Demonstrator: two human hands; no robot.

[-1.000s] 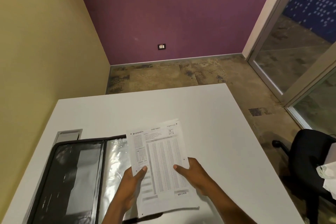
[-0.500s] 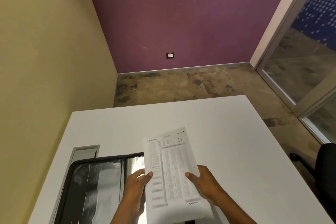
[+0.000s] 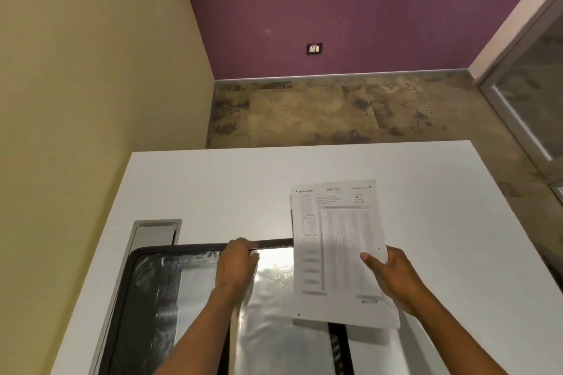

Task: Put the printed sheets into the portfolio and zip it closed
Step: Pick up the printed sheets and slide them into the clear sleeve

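White desk (image 3: 213, 186), purple wall (image 3: 365, 9) behind; portfolio (image 3: 182, 248) lay open at near left; left grip (image 3: 239, 268) (a bare hand) pinched the top edge of a clear sleeve (image 3: 274, 298); right grip (image 3: 396, 277) held the printed sheets (image 3: 338, 253) over the portfolio. Risk: uneven sheets might snag entering the sleeve.

I am stretching both bare forearms forward: my left hand (image 3: 237, 265) is curling its fingers over the portfolio (image 3: 189, 248) rim, and my right hand (image 3: 393, 277) is pinching the printed sheets (image 3: 338, 240), thumb pressing on top.
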